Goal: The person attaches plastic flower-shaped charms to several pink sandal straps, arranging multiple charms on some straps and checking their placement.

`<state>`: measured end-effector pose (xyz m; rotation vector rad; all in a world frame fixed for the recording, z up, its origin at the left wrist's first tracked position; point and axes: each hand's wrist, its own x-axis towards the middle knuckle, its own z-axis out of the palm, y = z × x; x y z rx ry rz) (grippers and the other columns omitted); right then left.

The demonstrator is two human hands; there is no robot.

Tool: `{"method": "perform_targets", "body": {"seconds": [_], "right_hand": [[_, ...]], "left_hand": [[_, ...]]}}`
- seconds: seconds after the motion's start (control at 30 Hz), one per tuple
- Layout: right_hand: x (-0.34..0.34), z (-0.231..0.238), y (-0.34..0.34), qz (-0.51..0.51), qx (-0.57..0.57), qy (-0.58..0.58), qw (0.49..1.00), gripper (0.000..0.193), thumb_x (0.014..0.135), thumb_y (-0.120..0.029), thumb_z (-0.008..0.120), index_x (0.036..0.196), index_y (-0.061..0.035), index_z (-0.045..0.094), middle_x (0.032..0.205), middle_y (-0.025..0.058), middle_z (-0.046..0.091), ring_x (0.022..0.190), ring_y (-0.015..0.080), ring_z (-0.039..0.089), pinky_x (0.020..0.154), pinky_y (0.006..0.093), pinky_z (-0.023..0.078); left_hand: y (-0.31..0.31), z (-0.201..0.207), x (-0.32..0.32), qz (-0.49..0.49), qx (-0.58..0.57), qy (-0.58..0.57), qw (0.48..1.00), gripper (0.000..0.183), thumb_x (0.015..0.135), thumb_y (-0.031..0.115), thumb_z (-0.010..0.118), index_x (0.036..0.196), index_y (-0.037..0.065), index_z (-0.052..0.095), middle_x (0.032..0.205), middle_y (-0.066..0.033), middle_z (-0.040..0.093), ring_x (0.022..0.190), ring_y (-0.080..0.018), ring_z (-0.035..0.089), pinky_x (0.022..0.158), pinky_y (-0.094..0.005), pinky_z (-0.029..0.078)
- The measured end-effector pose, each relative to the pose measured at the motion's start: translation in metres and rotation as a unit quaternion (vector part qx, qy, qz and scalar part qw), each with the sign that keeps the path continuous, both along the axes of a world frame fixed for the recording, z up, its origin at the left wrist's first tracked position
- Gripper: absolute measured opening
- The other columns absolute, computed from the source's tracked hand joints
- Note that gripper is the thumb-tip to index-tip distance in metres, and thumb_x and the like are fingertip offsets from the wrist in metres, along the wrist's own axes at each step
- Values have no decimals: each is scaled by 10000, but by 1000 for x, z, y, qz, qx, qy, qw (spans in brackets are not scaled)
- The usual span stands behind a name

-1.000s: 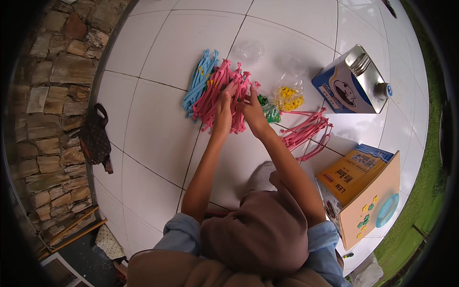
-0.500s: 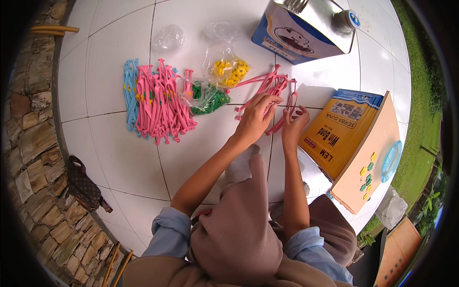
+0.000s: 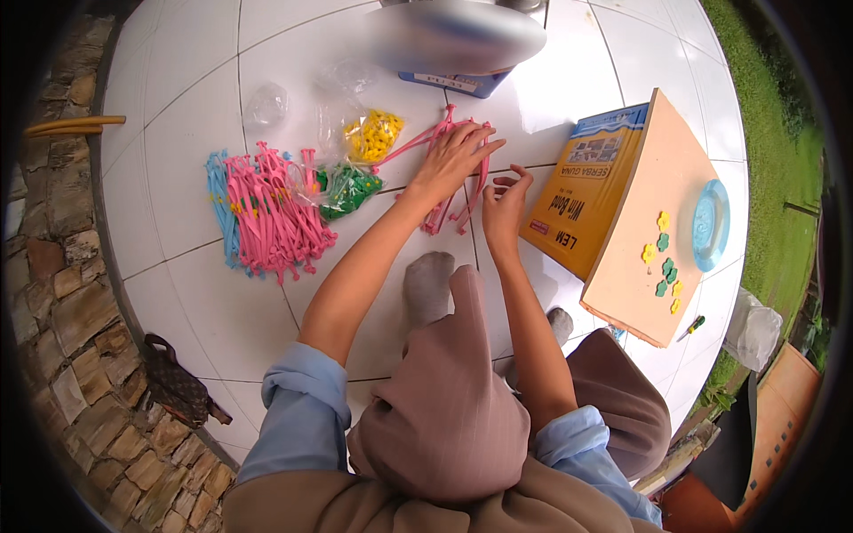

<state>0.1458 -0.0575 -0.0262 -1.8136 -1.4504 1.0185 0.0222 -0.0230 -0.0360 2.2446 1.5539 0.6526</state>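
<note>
Resting flat with its fingers spread, the left hand (image 3: 451,160) lies on a small bunch of pink plastic sticks (image 3: 455,182) on the white tiled floor (image 3: 178,107). The right hand (image 3: 505,206) sits just beside it, fingers loosely curled and slightly apart, touching the near end of the same bunch without visibly clamping anything. To the left lie a green packet (image 3: 351,189) and a yellow packet (image 3: 373,135), and farther left a larger heap of pink sticks (image 3: 275,222) edged with blue ones. A yellow cardboard box (image 3: 582,200) stands open near the right hand.
</note>
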Motion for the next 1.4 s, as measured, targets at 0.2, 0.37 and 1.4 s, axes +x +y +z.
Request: {"method": "perform_targets", "body": {"seconds": [0.2, 0.37, 1.4], "right_hand": [[-6, -38, 4, 11, 36, -124, 992, 567, 769, 84, 461, 1283, 29, 229, 981, 236, 499, 914, 375, 526, 830, 450, 413], [-7, 10, 8, 18, -32, 13, 999, 571, 779, 109, 395, 1300, 2, 186, 996, 234, 502, 873, 334, 572, 718, 420, 485], [163, 370, -64, 258, 47, 108, 959, 491, 814, -45, 617, 1202, -31, 316, 793, 111, 665, 656, 178, 663, 525, 221, 443]], "left_hand": [[4, -12, 10, -21, 4, 85, 996, 516, 797, 62, 461, 1296, 188, 426, 1321, -40, 397, 1254, -246, 332, 1014, -454, 306], [8, -2, 10, -5, 57, 35, 998, 446, 772, 65, 525, 1211, 139, 499, 1254, -45, 442, 1229, -238, 352, 1048, -447, 267], [-71, 357, 92, -40, -245, -761, 599, 233, 963, 217, 366, 904, 25, 483, 728, -37, 497, 761, -183, 560, 895, -418, 500]]}}
